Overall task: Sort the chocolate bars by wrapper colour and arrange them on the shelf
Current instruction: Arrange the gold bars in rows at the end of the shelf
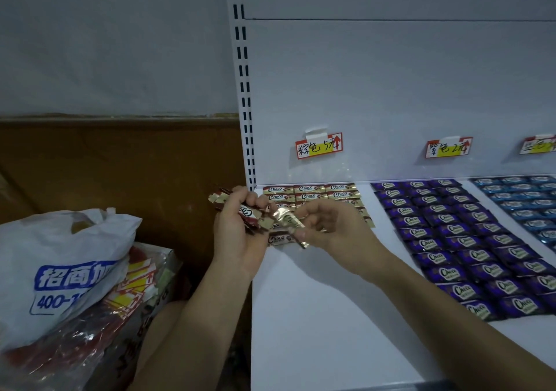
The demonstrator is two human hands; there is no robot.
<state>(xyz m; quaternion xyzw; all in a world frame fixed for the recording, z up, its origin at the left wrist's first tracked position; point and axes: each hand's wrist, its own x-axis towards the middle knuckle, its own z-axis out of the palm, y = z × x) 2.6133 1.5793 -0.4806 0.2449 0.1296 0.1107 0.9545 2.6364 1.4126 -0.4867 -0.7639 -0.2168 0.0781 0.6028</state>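
Two curled grips: left grip (pixel 237 240) holds a brown "Choco" bundle (pixel 249 211), right grip (pixel 334 228) pinches a single bar (pixel 285 222)

Just one camera here, worn on the head, facing forward and tilted down, so it looks from above and behind the hands. It's close in: both forearms run up from the bottom edge, and the left hand (pixel 237 237) gripping brown bars (pixel 249 212) meets the right hand (pixel 331 228) pinching a single bar (pixel 285 220) near mid-frame. Wide lens, so the shelf (pixel 316 315) spreads below and right of that grip, the back panel (pixel 361 90) rises behind it, and a white bag (pixel 60 255) sits down-left of it.
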